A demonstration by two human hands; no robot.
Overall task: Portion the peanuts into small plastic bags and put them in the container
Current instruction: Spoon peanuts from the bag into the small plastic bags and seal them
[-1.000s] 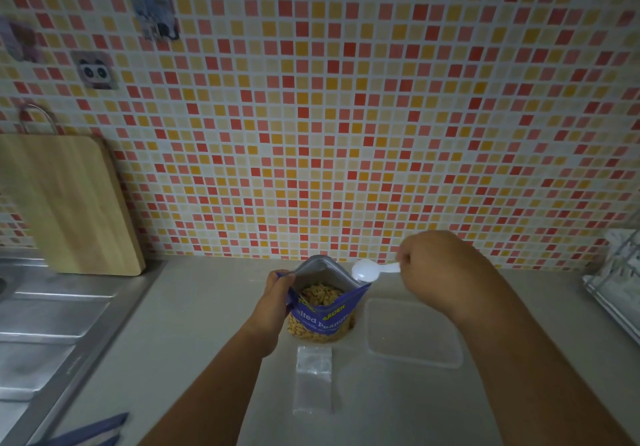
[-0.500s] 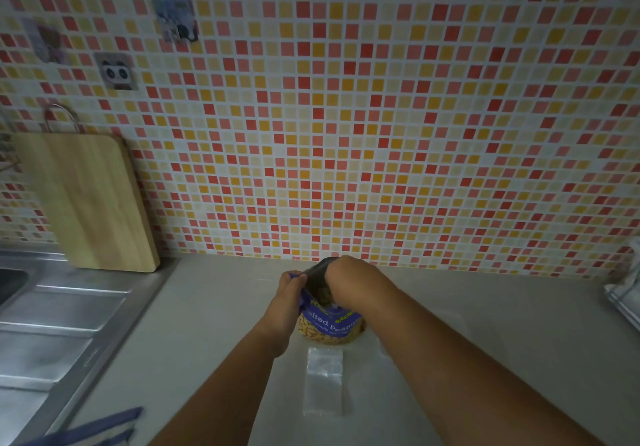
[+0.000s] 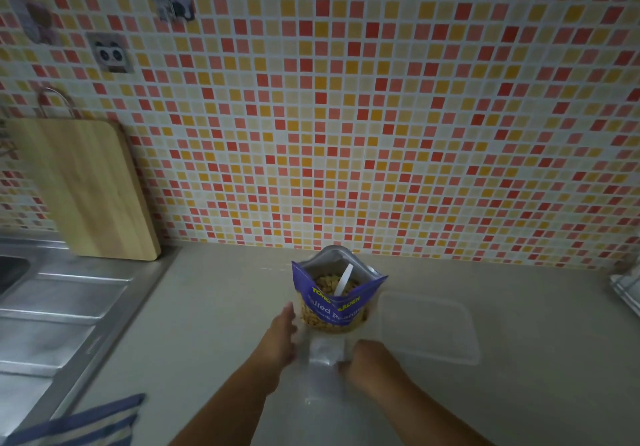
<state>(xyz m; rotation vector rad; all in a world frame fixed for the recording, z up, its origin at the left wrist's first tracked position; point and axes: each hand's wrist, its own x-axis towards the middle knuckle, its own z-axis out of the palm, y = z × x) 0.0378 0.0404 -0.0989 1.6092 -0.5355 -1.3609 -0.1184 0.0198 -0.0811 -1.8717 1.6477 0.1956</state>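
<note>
A blue peanut pouch (image 3: pixel 334 303) stands open on the counter near the tiled wall, with peanuts showing inside. A white plastic spoon (image 3: pixel 343 282) sticks up out of it. A small clear plastic bag (image 3: pixel 325 352) lies flat just in front of the pouch. My left hand (image 3: pixel 282 334) is left of the bag, fingers stretched, holding nothing. My right hand (image 3: pixel 370 362) is at the bag's right edge, fingers curled on it. A clear rectangular container (image 3: pixel 429 327) sits to the right of the pouch.
A steel sink drainboard (image 3: pixel 59 314) takes up the left side. A wooden cutting board (image 3: pixel 83 189) leans on the wall behind it. A blue striped cloth (image 3: pixel 79 425) lies at the bottom left. A dish rack edge (image 3: pixel 627 286) shows at the far right.
My right hand put the spoon into the pouch, let go of it and came down to the small bag. My left hand released the pouch and dropped beside the bag.
</note>
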